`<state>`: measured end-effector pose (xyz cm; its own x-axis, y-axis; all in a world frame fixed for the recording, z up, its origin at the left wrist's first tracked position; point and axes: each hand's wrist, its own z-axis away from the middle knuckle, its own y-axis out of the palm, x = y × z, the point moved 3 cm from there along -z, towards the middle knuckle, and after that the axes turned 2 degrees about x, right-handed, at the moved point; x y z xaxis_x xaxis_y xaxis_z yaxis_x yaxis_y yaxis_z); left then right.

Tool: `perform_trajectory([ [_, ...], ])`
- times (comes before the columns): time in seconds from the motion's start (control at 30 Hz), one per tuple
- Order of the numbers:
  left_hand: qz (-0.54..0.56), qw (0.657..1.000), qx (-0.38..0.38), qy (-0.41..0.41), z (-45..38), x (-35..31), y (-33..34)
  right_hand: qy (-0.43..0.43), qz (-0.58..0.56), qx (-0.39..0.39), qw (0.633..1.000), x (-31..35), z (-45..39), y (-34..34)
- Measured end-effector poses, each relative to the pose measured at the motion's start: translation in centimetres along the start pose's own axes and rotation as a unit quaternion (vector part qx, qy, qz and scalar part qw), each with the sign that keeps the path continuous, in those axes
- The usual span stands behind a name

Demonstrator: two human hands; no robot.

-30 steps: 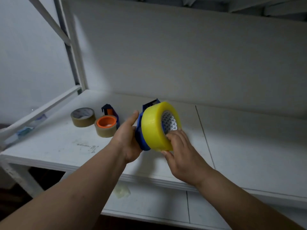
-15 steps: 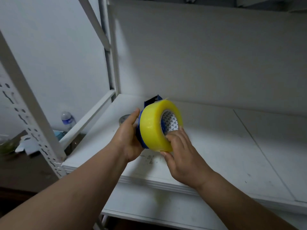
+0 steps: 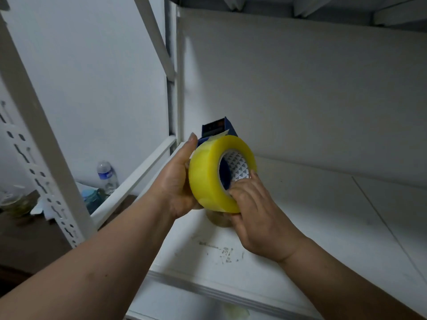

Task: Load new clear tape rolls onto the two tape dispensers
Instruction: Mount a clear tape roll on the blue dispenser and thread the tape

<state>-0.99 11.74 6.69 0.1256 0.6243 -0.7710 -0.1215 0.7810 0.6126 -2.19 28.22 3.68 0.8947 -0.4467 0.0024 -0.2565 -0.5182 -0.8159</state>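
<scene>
A thick yellowish clear tape roll [image 3: 208,176] with a white patterned core sits on a blue tape dispenser [image 3: 216,129], held up above the white shelf [image 3: 300,227]. My left hand [image 3: 178,183] grips the dispenser from the left, behind the roll. My right hand [image 3: 256,211] holds the roll's lower right edge, fingertips at the core's rim. The dispenser's serrated blade shows above the roll, with the tape end lying near it. Part of a brownish roll [image 3: 219,219] peeks out on the shelf under my hands. The second dispenser is hidden.
A white perforated rack post [image 3: 46,172] stands at left, with a rail [image 3: 136,179] running to the shelf corner. Beyond it a water bottle [image 3: 106,174] and a glass cup [image 3: 13,202] sit on a dark surface. Scuff marks [image 3: 221,250] mark the shelf front.
The view has swung left and closer, so the rolls and second dispenser on the shelf dropped behind my hands. Both hands keep the same hold on dispenser and roll.
</scene>
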Motion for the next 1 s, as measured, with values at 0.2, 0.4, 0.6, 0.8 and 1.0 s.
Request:
perform_trajectory([
  [0.2, -0.04, 0.999, 0.03, 0.011, 0.2, -0.8, -1.9, 0.003, -0.003, 0.006, 1.0, 1.0, -1.4, 2.1],
  [0.4, -0.03, 0.998, 0.063, -0.002, 0.7, -3.4, -4.7, 0.115, 0.055, 0.008, 0.992, 2.8, -4.2, 3.7],
  [0.6, -0.083, 0.994, 0.064, 0.035, 1.0, -5.3, -8.2, 0.208, 0.062, 0.038, 0.975, 6.8, -6.8, 5.6],
  [0.8, -0.116, 0.988, 0.091, 0.048, 2.7, -4.5, -10.9, 0.342, -0.205, 0.074, 0.914, 10.6, -7.8, 5.7],
  [1.0, -0.179, 0.976, 0.081, 0.094, 4.3, -4.1, -11.8, 0.473, -0.456, -0.063, 0.751, 11.9, -8.3, 5.4],
])
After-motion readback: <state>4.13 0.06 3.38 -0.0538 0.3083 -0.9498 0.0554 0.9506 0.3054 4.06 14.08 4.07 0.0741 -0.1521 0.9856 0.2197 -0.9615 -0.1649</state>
